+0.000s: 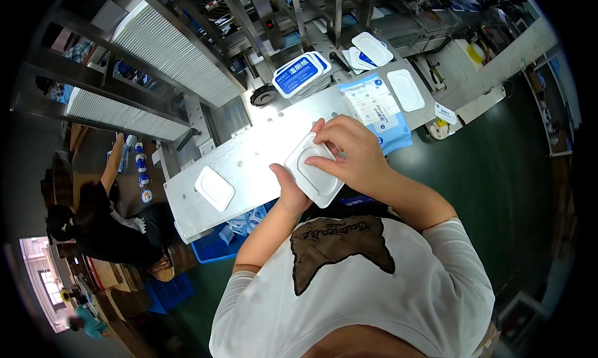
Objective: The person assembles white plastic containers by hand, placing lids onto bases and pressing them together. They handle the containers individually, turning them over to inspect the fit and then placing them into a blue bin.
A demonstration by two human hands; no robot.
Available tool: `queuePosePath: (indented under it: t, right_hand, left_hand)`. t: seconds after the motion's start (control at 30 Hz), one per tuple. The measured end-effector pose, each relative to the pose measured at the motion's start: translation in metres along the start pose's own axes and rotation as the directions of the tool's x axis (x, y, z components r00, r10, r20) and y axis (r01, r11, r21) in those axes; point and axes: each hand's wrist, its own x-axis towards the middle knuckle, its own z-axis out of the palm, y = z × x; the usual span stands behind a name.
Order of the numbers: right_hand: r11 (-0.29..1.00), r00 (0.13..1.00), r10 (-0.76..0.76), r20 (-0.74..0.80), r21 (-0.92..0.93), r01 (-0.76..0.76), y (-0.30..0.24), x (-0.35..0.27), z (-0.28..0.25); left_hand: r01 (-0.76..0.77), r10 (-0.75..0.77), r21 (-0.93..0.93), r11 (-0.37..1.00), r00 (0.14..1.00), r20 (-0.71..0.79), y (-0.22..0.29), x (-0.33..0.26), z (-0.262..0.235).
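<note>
Close in front of my body I hold a white plastic flip-top lid [319,186], rounded at the corners, with a raised oval outline. My left hand [291,191] grips its left edge; the thumb shows and the other fingers are hidden beneath. My right hand [352,149] is closed on the lid's far right side, its fingers curled over the edge and its thumb on the face. Past the right hand lies a blue and white wipes packet [377,112]. Another white lid [215,188] lies flat on the metal table [255,152], to the left.
Labelled lids [302,74] are stacked at the table's far side. More white lids [372,48] and a single one [406,90] lie to the right. Tall lid stacks [168,52] stand in a metal frame. A blue bin [215,249] sits below; a co-worker [106,227] is at left.
</note>
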Motion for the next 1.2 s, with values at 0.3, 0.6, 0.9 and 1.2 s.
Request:
queuePosePath:
  t: [0.3,0.6,0.9,1.2]
  right_hand:
    - [0.988,0.993,-0.122,-0.005,-0.096,0.121,0.004,0.001,0.010]
    - [0.907,0.942,-0.336,-0.024,-0.278,0.316,0.010,-0.002,0.008]
    - [0.960,0.964,-0.266,-0.001,-0.093,0.265,0.006,-0.010,0.007]
    - [0.966,0.991,0.134,-0.010,0.225,-0.128,-0.009,-0.019,-0.002]
  left_hand:
    - [-0.073,0.068,0.287,0.955,0.997,0.028,-0.017,-0.008,-0.018]
    - [0.355,-0.264,-0.355,0.865,0.923,0.280,-0.006,-0.007,-0.017]
    - [0.242,-0.211,-0.123,0.962,0.951,0.226,-0.012,-0.003,-0.011]
    - [0.132,-0.132,0.015,0.991,0.978,0.164,-0.019,-0.003,-0.001]
